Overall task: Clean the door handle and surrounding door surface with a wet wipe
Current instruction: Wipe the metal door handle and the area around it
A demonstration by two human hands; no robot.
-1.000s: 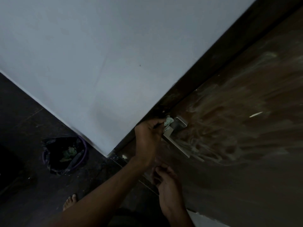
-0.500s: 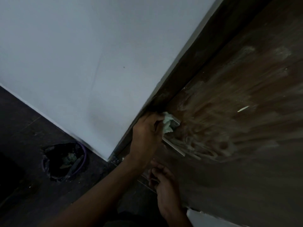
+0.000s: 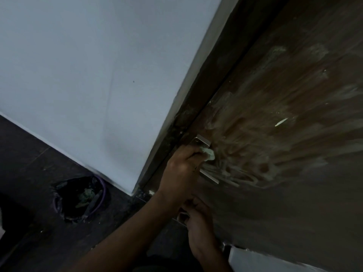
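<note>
The brown door (image 3: 284, 203) fills the right side, streaked with pale wet smears around the handle. The silver door handle shows as a square plate (image 3: 202, 142) with a thin lever (image 3: 209, 176) below it. My left hand (image 3: 180, 169) is shut on a crumpled pale green wet wipe (image 3: 209, 154) and presses it against the handle just under the plate, hiding the lever's base. My right hand (image 3: 198, 218) is lower on the door, fingers curled by a small pale fitting at the door's edge; what it grips is hidden.
A dark door frame (image 3: 216, 81) runs between the door and a white wall (image 3: 98, 75). On the dark floor stands a bin (image 3: 80, 197) with a black bag, a purple rim and used wipes inside. A white surface (image 3: 275, 260) shows at the bottom right.
My left hand has slid the wipe from the plate's left side across it to just below it, leaving the plate uncovered. The right hand stays low on the door.
</note>
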